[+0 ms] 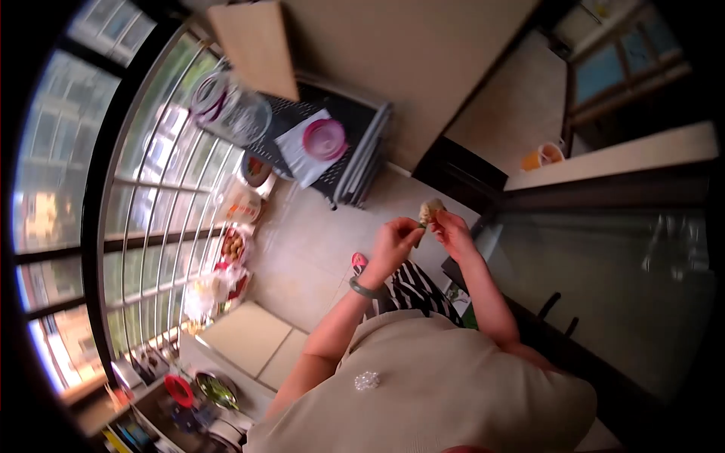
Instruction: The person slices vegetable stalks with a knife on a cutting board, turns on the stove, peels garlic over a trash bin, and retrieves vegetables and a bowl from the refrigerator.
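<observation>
In front of my body, both hands meet around a small pale, lumpy piece (pixel 430 210) with a bit of green at its lower end; its exact kind is too blurred to make out. My left hand (pixel 396 241), with a greenish bangle on the wrist, is closed, its fingertips pinched at the green end. Opposite it, my right hand (pixel 453 232) grips the piece from the right side with closed fingers. Parts of the piece are hidden behind the fingers.
A black perforated rack (pixel 291 121) carries a glass jar (pixel 245 117) and a pink-rimmed round container (pixel 325 140) on white paper. Bags and a red basket (pixel 232 245) line the barred window. A pan with greens (pixel 217 391) stands lower left; an orange cup (pixel 542 156) sits on the right ledge.
</observation>
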